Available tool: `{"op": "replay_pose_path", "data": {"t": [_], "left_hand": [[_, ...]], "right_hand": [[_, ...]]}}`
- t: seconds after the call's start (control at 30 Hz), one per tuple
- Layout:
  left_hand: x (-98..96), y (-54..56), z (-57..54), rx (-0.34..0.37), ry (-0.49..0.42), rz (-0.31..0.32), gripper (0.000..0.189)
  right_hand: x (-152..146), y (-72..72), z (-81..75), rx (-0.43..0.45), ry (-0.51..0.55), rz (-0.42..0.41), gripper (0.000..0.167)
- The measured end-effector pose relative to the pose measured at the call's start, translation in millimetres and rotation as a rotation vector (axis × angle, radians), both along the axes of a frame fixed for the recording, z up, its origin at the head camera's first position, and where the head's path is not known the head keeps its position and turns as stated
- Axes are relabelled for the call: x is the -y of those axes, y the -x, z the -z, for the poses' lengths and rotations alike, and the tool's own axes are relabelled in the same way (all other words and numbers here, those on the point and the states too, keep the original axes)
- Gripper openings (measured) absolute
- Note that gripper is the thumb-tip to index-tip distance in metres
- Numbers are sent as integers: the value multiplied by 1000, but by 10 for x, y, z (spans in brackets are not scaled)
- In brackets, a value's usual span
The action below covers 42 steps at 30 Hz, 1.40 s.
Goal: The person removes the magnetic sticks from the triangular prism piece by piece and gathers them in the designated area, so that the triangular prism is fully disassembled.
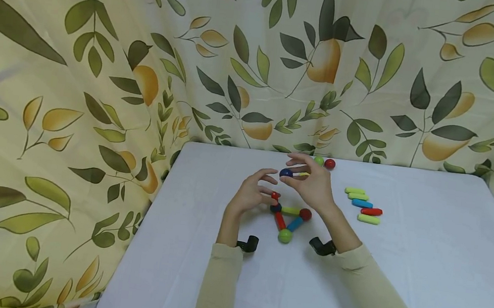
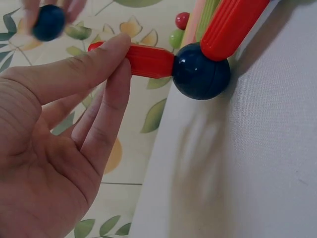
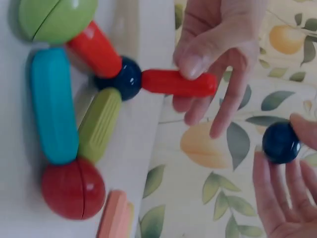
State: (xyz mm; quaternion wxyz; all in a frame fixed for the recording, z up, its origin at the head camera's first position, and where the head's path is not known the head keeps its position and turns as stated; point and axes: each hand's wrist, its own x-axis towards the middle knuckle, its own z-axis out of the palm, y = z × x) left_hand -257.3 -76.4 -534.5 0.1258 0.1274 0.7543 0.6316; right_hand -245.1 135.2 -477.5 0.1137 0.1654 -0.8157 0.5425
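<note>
My left hand (image 1: 249, 195) pinches a red magnetic rod (image 2: 151, 61) between thumb and fingers. The rod stands upright on a dark blue ball (image 2: 200, 72), one corner of a flat triangle on the table. A second red rod (image 1: 280, 221), a yellow-green rod (image 1: 291, 211) and a blue rod (image 1: 295, 224) form its sides. A green ball (image 1: 285, 236) and a red ball (image 1: 305, 214) make the other corners. Above and to the right, my right hand (image 1: 314, 184) holds another dark blue ball (image 3: 281, 143) in its fingertips, apart from the upright rod.
Several loose rods (image 1: 362, 204), yellow-green, blue and red, lie in a column on the right of the white table (image 1: 419, 285). A loose green ball (image 1: 319, 160) and red ball (image 1: 329, 164) sit at the back edge, before a leaf-patterned curtain (image 1: 248, 62).
</note>
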Motion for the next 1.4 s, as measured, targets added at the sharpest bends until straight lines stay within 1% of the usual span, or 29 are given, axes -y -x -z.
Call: {"op": "replay_pose_path", "data": {"t": [0.1,0.17,0.3,0.4,0.47,0.6,0.77,0.97,1.13,1.4], "left_hand": [[-10,-4,-19,5,-3,23,83],[-17,-6,-27,16,-3,32,81],[-31,-3,-23,35,8,38,80],[-33,-5,-15,34,25,31,79],[-35,-6,-12,32,31,28,79],[-33,-9,-11,34,28,33,77],[-27,-14,-14,41,8,49,74],[-20,-7,-11,33,4,58,73],[-9,0,-5,27,8,59,73],[-22,-3,-1,25,13,53,74]], "right_hand": [[-114,62,21,68,-8,67,58],[-208,115,27,95,-13,114,56],[-433,252,33,94,-42,224,52],[-596,352,34,93,-61,285,50],[-691,408,35,121,-68,312,49],[-841,509,58,192,-85,346,50],[-979,643,137,269,-120,387,50],[-1100,794,235,325,-162,433,51],[-1162,887,317,356,-202,431,52],[-1228,962,446,401,-227,401,51]]}}
